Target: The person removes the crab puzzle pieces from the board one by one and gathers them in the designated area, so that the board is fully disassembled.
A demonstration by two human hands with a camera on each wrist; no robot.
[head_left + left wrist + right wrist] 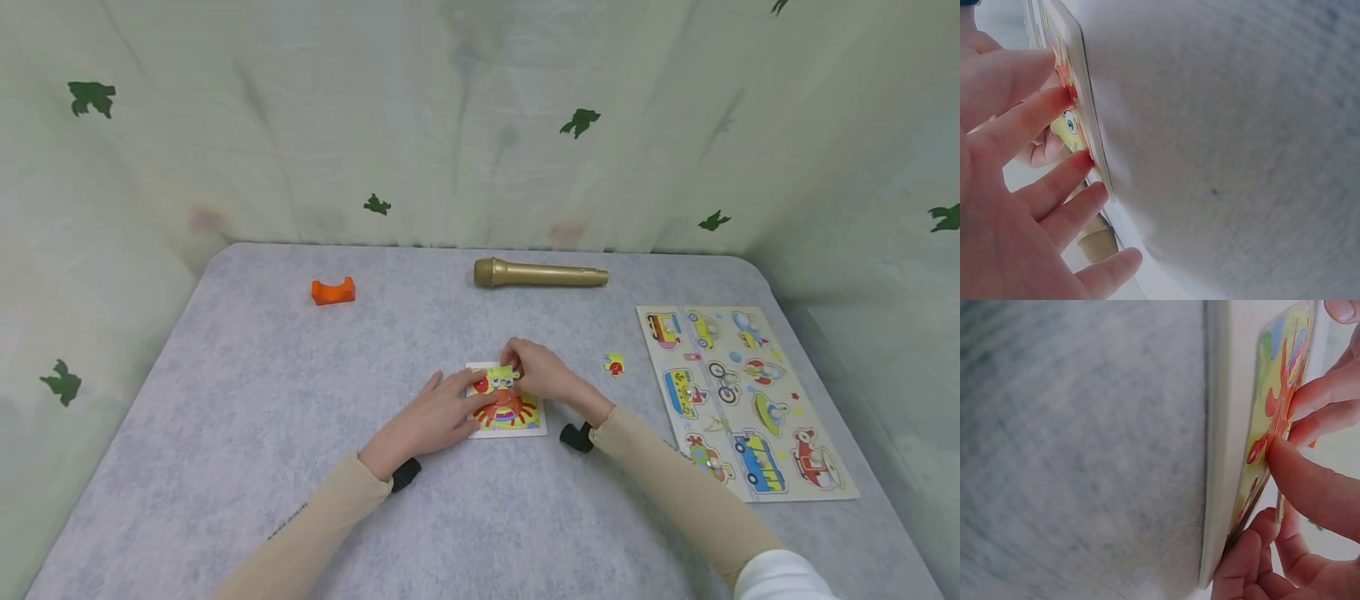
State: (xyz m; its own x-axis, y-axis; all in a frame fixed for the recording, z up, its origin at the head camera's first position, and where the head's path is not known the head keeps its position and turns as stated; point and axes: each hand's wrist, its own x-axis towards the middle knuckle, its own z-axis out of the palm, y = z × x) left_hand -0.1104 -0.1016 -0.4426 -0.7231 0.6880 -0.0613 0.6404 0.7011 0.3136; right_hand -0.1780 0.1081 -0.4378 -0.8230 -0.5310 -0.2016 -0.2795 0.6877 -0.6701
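Note:
A small crab jigsaw puzzle lies in its white-edged tray on the table. My left hand reaches over from the left, fingers spread and fairly straight, with fingertips resting on the puzzle. At the far right corner, my right hand pinches a yellow puzzle piece that has a crab's eye on it. From the right wrist view, that piece stands tilted up from the tray between thumb and fingers. Another loose piece, yellow and red, lies to the right of my right hand.
A wooden peg puzzle board with vehicle pictures lies at the right side. Toward the back are a gold microphone and an orange curved block. Pale curtains with dark green shapes surround the table.

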